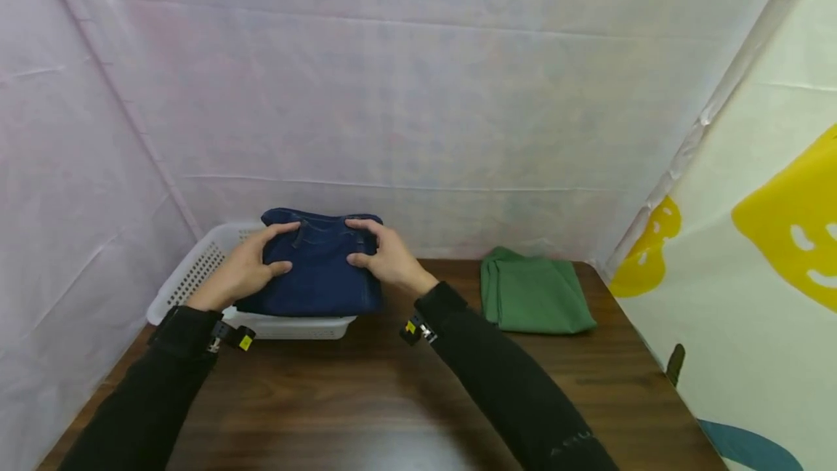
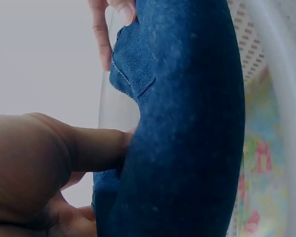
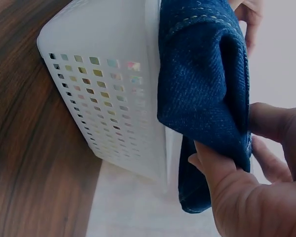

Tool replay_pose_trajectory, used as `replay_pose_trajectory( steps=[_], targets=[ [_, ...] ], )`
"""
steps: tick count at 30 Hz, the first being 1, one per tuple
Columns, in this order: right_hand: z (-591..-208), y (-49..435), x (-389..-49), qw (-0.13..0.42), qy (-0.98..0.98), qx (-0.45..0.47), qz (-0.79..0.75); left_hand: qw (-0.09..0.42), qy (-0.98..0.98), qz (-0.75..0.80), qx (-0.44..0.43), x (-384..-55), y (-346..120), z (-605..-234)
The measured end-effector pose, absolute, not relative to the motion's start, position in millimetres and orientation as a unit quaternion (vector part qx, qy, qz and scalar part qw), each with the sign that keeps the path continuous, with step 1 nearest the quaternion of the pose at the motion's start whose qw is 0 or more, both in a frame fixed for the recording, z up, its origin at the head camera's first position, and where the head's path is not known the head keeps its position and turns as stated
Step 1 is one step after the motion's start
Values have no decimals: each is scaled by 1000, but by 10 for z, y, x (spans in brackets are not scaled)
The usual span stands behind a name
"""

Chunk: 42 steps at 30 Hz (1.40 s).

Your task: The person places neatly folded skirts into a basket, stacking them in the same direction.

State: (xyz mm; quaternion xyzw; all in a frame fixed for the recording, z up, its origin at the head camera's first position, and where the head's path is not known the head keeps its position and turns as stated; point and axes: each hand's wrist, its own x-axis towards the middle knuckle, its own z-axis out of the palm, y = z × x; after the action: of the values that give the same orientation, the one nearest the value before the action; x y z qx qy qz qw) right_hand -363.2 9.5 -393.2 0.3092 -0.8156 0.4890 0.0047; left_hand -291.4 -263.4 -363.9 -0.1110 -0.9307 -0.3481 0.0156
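Folded dark blue jeans [image 1: 323, 278] are held up over a white plastic basket [image 1: 301, 328] on the left of the table. My left hand [image 1: 250, 266] grips their left side, its thumb against the denim in the left wrist view. The right side is pinched by my right hand [image 1: 392, 259]; in the right wrist view its fingers [image 3: 222, 173] reach around the edge of the jeans [image 3: 197, 89]. Much of the basket's inside is hidden behind the denim. Through the holes of the basket [image 3: 123, 29], colourful patches show.
A folded green cloth [image 1: 536, 294] lies at the right rear of the brown wooden table [image 1: 366, 398]. Pale fabric walls [image 1: 418, 107] stand close behind and at the left. A hanging with yellow figures [image 1: 794, 224] is on the right.
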Motion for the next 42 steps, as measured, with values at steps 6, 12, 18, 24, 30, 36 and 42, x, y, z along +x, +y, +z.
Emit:
replay_pose_trajectory(
  steps=[6,12,18,24,30,36,42],
  targets=[
    [-3946,-122,-3659,-36,-807,316,497,13,-930,-355,-94,-2921,-2868,-3659],
    [-3920,-263,-3641,-80,-805,319,493,22,-935,-341,-92,-2937,-3046,-3689],
    [-3953,-365,-3632,-102,-806,327,482,23,-938,-334,-87,-2978,-3143,-3744],
    [-4036,-383,-3612,-121,-819,325,457,13,-950,-303,-80,-3008,-3194,-3850],
    [-4013,-341,-3525,-140,-853,328,381,13,-966,-249,-69,-2988,-3187,-3929],
    [-3921,-278,-3463,-75,-872,343,342,66,-974,-205,-74,-2996,-3098,-3898],
    [-4020,-170,-3506,-23,-850,368,377,82,-969,-217,-84,-2972,-2932,-3907]
  ],
)
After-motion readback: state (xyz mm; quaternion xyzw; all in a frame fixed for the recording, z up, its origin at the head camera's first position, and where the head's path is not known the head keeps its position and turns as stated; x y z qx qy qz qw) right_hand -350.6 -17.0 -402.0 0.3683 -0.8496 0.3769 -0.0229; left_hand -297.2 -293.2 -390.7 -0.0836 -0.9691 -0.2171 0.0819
